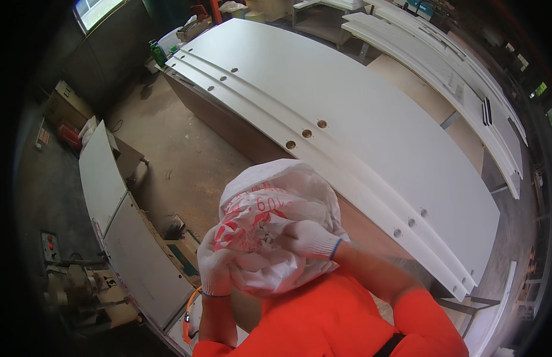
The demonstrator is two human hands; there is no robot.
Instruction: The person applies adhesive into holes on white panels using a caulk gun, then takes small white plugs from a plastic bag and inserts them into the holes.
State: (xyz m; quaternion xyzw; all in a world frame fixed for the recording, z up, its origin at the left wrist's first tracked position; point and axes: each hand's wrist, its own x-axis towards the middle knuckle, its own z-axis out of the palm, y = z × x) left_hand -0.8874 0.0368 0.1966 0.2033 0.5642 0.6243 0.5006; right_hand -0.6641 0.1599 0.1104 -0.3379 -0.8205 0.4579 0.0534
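Note:
A white plastic bag (282, 178) with red printing is held up in front of my red top. My left hand (214, 262), in a white knit glove, is closed on the bag's left edge. On the other side, my right hand (315, 239), gloved with a blue cuff, is closed at the bag's gathered mouth; folds of plastic partly hide its fingertips. Between the hands, small whitish bits (261, 238) show in the bag's opening, too small to make out. Just beyond the bag lies a stack of long white panels (347, 101) with round holes along their stepped edges.
At left stands a grey-topped workbench (142, 256) beside a machine with a motor (70, 291). An orange hose (189, 306) hangs near my left forearm. More white boards (431, 77) lie on a rack at far right. A green bottle (157, 53) stands by the stack's far end.

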